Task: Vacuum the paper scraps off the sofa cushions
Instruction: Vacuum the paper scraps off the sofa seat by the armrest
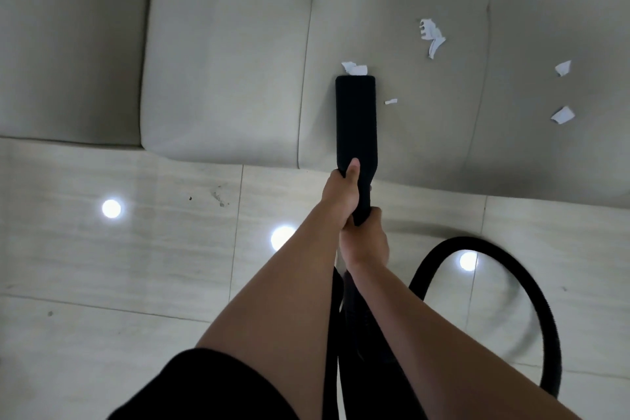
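A flat black vacuum nozzle (356, 119) lies on the beige sofa cushion (225, 61), its tip touching a white paper scrap (354, 68). My left hand (341, 193) grips the nozzle's narrow neck, thumb along the top. Just behind it, my right hand (366, 239) grips the tube's end. A tiny scrap (391, 101) lies right of the nozzle. A larger torn scrap (431, 36) lies farther back right, and several more scraps (562, 114) are scattered on the right cushion.
The black hose (531, 286) loops over the glossy tiled floor (119, 249) at the right. A sofa armrest (68, 44) stands at the left. Ceiling lights reflect in the tiles.
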